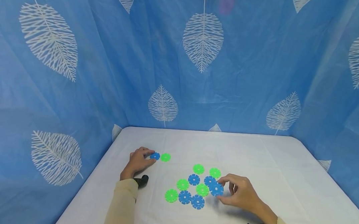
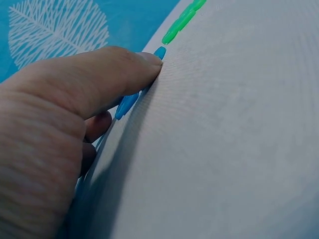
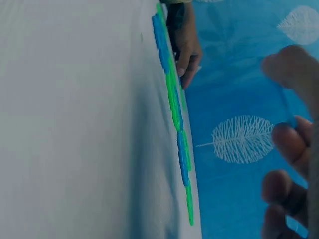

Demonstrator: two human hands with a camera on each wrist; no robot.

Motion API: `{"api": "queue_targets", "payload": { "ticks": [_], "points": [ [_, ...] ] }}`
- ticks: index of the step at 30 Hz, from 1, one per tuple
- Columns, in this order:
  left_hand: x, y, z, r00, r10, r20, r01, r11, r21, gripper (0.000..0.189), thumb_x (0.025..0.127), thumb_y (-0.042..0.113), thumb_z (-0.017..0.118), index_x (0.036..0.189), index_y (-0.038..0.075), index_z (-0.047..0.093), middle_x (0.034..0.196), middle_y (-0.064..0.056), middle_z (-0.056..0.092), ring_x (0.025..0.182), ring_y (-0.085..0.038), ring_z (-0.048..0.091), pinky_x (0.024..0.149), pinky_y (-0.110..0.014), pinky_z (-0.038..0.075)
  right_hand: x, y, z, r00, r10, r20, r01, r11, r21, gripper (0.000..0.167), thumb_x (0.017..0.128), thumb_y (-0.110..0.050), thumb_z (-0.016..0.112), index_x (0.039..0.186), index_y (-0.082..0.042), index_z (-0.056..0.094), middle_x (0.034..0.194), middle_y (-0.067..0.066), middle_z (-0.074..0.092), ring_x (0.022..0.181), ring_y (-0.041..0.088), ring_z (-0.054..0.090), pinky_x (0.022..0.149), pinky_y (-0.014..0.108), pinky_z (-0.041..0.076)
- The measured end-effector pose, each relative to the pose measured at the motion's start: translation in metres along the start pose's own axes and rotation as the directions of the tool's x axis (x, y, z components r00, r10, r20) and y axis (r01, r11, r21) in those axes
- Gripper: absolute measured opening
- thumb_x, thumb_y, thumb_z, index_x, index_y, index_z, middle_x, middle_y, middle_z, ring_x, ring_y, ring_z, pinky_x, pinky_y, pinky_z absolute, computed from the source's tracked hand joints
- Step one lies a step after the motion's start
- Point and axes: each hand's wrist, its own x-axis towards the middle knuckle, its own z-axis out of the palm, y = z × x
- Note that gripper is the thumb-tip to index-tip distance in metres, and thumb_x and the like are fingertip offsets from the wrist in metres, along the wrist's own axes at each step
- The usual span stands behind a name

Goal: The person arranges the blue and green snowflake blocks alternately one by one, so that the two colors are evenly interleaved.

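At the far left of the table, my left hand (image 1: 138, 160) has its thumb and forefinger on the edges of a blue interlocking disc (image 1: 155, 156), which lies flat on the cloth. A green interlocking disc (image 1: 165, 157) sits just right of it. My right hand (image 1: 241, 192) pinches another blue interlocking disc (image 1: 216, 189) by its rim. In the right wrist view that blue disc (image 3: 284, 105) appears edge-on, raised off the table between thumb and fingertip. The left wrist view shows the thumb partly covering the other blue disc (image 2: 127, 105).
Several notched discs lie in a loose group at the middle, among them a green disc (image 1: 171, 195) and a blue disc (image 1: 197, 202). A white cloth covers the table (image 1: 260, 162). Blue curtains (image 1: 241, 72) with white leaves stand along its back and sides.
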Motion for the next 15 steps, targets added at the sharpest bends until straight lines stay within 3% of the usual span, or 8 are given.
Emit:
{"api": "queue_targets", "payload": {
  "ticks": [6,15],
  "points": [
    [0.000,0.002,-0.002,1.000,-0.003,-0.009,0.003,1.000,-0.010,0.045,0.084,0.036,0.079,0.125,0.022,0.071,0.128,-0.006,0.061,0.127,-0.030,0.051,0.107,-0.053,0.027,0.010,0.002,-0.007,0.999,-0.031,-0.039,0.030,0.999,-0.011,0.050,0.060,-0.013,0.095,0.103,-0.011,0.069,0.083,-0.008,0.068,0.051,-0.007,0.047,0.048,0.005,0.037],
    [-0.001,0.002,0.000,1.000,0.004,-0.001,-0.004,1.000,-0.006,0.044,0.084,0.036,0.079,0.124,0.021,0.072,0.126,-0.006,0.062,0.125,-0.030,0.052,0.107,-0.052,0.025,0.029,0.016,-0.020,0.992,0.002,-0.125,-0.018,0.992,-0.122,0.049,0.060,-0.018,0.095,0.104,-0.013,0.072,0.084,-0.005,0.070,0.052,-0.008,0.043,0.049,0.008,0.037]
  ]
}}
